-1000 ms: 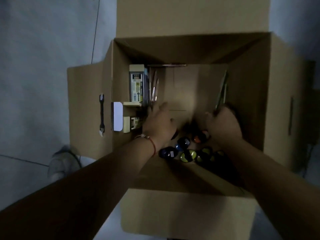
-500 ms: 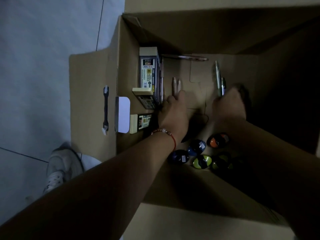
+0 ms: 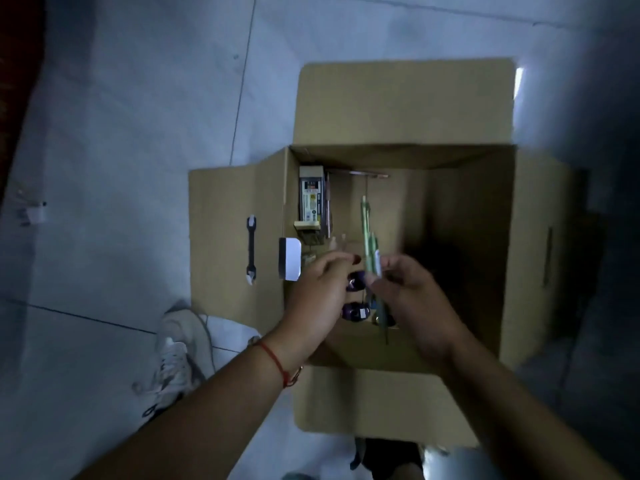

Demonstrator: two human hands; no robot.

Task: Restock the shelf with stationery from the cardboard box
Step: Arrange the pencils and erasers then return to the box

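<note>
Nearest the camera, two bare forearms reach up from the bottom edge, the left one wearing a red string bracelet (image 3: pixel 277 362). To the near left, a pale sneaker (image 3: pixel 175 355) stands on the grey tiled floor (image 3: pixel 121 133). Over the open cardboard box (image 3: pixel 239 271), the right hand (image 3: pixel 414 292) has its grip closed round a bunch of green pens (image 3: pixel 370 244), which are blurred, so their number cannot be told. The left hand (image 3: pixel 320 289) hovers beside them with fingers loosely spread and holds nothing. Below the hands, dark round items (image 3: pixel 355 311) lie on the box bottom, mostly hidden and too dim to name. Farther in, at the far left corner, a printed packet (image 3: pixel 311 199) stands against the wall, with a thin pen (image 3: pixel 360 174) lying along the far wall. The box's right interior is lost in shadow.
</note>
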